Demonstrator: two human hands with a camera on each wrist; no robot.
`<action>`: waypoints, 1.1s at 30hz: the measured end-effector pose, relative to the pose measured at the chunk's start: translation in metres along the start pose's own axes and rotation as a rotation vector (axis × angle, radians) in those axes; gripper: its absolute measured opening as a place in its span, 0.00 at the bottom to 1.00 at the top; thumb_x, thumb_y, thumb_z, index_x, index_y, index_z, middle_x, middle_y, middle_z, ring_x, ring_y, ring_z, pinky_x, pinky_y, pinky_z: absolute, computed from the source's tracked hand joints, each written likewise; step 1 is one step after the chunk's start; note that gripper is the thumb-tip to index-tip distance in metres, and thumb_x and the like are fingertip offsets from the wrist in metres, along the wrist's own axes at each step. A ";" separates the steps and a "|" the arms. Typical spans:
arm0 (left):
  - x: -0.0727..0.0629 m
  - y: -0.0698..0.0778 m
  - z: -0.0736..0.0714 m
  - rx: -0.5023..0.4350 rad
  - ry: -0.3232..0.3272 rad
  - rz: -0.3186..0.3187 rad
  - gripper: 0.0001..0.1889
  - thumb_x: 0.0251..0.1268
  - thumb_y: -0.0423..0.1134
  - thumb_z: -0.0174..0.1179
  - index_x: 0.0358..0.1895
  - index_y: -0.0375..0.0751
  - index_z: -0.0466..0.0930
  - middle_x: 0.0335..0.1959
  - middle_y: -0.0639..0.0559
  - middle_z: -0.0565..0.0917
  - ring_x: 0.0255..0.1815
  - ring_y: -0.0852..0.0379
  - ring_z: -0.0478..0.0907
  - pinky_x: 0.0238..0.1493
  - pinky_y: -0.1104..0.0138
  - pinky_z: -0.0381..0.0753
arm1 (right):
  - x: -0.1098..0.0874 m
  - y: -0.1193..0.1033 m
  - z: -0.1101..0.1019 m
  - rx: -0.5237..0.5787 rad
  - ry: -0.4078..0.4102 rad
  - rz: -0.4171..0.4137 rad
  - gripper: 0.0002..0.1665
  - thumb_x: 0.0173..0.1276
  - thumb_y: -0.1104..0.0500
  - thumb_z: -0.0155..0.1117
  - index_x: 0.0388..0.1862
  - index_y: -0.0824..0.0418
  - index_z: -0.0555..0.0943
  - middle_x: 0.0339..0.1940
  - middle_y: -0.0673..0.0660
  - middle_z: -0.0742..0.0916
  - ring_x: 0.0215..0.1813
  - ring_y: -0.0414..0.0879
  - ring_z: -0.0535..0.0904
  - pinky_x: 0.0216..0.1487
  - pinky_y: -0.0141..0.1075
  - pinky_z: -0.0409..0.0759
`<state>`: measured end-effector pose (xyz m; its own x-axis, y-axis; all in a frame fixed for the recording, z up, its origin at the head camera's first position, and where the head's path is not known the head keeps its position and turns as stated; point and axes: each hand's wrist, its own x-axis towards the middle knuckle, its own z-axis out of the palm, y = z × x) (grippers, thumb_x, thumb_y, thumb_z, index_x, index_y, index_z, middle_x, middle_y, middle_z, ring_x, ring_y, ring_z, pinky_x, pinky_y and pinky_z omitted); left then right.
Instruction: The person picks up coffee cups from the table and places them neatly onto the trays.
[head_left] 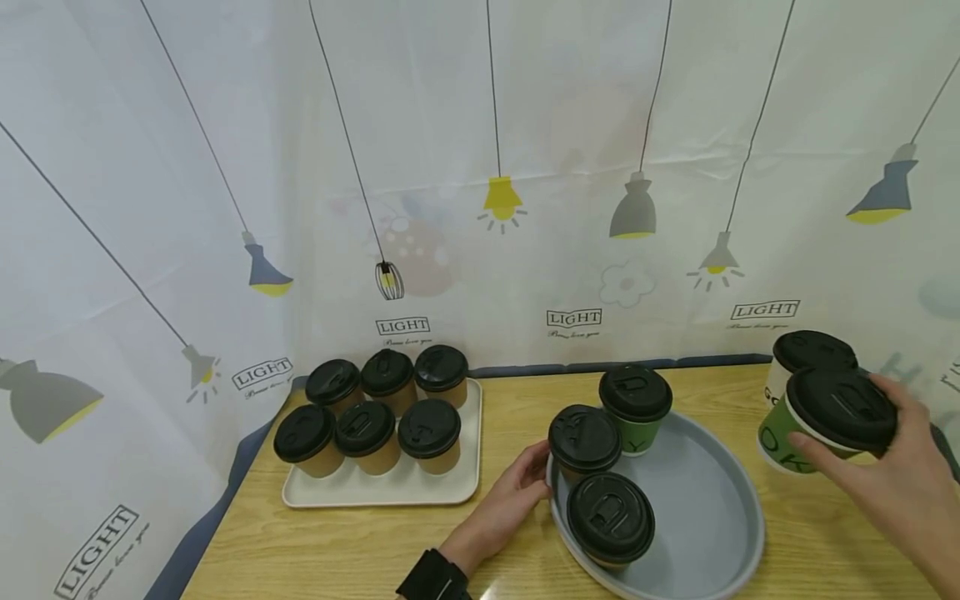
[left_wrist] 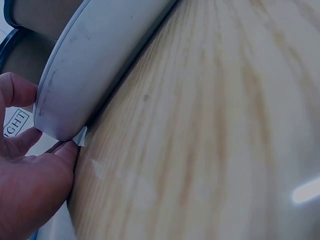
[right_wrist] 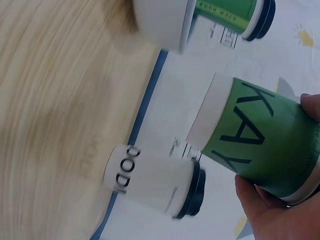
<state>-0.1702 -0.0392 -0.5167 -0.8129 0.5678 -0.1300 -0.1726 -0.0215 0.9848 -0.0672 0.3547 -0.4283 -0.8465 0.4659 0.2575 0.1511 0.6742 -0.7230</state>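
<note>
My right hand (head_left: 892, 475) grips a green paper cup (head_left: 795, 437) with a black lid, its fingers and thumb around the lid end. In the right wrist view the cup is raised above the table, with dark "KAY" lettering on its side. Just behind it stands a white paper cup (right_wrist: 150, 175) with a black lid. My left hand (head_left: 513, 492) holds the left edge of a round grey tray (head_left: 712, 508), fingertips against the rim and outer wall. On that tray stand a green lidded cup (head_left: 636, 408) and two brown lidded cups (head_left: 611, 521).
A rectangular cream tray (head_left: 375, 497) to the left carries several brown cups (head_left: 429, 437) with black lids. Everything stands on a wooden table (head_left: 517, 400). A white curtain printed with lamps (head_left: 480, 275) hangs along the back and left.
</note>
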 end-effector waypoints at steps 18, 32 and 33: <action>-0.003 -0.003 -0.002 0.010 -0.034 0.053 0.32 0.78 0.34 0.53 0.81 0.42 0.57 0.81 0.44 0.60 0.80 0.47 0.58 0.76 0.57 0.64 | -0.011 -0.020 0.057 0.087 -0.205 -0.275 0.71 0.55 0.51 0.85 0.85 0.63 0.48 0.73 0.80 0.66 0.66 0.80 0.67 0.53 0.73 0.67; 0.000 -0.001 -0.002 0.016 -0.034 0.033 0.33 0.76 0.33 0.53 0.82 0.44 0.57 0.81 0.46 0.61 0.81 0.48 0.58 0.77 0.57 0.62 | -0.006 -0.014 0.070 0.069 -0.193 -0.352 0.71 0.50 0.52 0.88 0.83 0.67 0.50 0.73 0.80 0.66 0.63 0.80 0.70 0.52 0.74 0.70; -0.001 -0.001 -0.002 0.015 -0.030 0.029 0.34 0.75 0.33 0.53 0.82 0.44 0.57 0.81 0.46 0.61 0.81 0.48 0.57 0.77 0.56 0.61 | -0.006 -0.013 0.071 0.065 -0.194 -0.349 0.72 0.51 0.52 0.88 0.83 0.67 0.50 0.74 0.80 0.65 0.63 0.81 0.70 0.52 0.74 0.70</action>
<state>-0.1707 -0.0414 -0.5183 -0.8001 0.5918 -0.0981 -0.1403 -0.0257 0.9898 -0.1000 0.3022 -0.4659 -0.9227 0.0946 0.3738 -0.1899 0.7322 -0.6541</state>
